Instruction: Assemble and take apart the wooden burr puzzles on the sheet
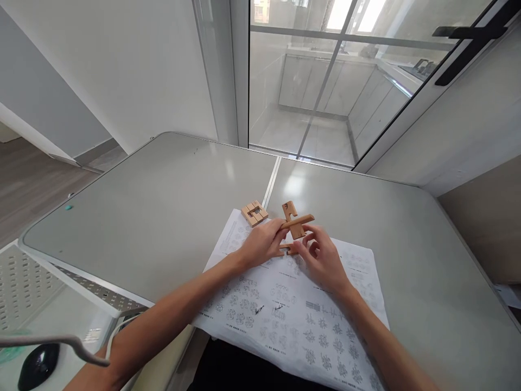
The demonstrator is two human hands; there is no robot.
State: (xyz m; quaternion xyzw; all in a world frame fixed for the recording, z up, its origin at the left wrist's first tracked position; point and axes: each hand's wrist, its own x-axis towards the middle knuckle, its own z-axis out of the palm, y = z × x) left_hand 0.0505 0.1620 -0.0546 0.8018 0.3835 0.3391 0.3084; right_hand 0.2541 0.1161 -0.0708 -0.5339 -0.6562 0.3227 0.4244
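Observation:
My left hand (262, 241) is closed on a wooden puzzle piece (300, 221), a slim bar that sticks out to the right from between finger and thumb. Crossing behind and below that bar is a flat notched wooden piece (290, 209) with dark markings. My right hand (323, 258) has its fingers curled, with the fingertips at the lower end of the notched piece. Another notched wooden piece (288, 249) shows low between both hands, near the right thumb. Whether the pieces interlock is hard to make out.
A printed sheet of puzzle diagrams (280, 320) lies under my hands on the grey table (163, 201). Beyond my left hand sits a square wooden block puzzle (254, 213). At lower left are a black mouse (38, 366) and a cable (61, 340). A glass door (309, 81) stands behind.

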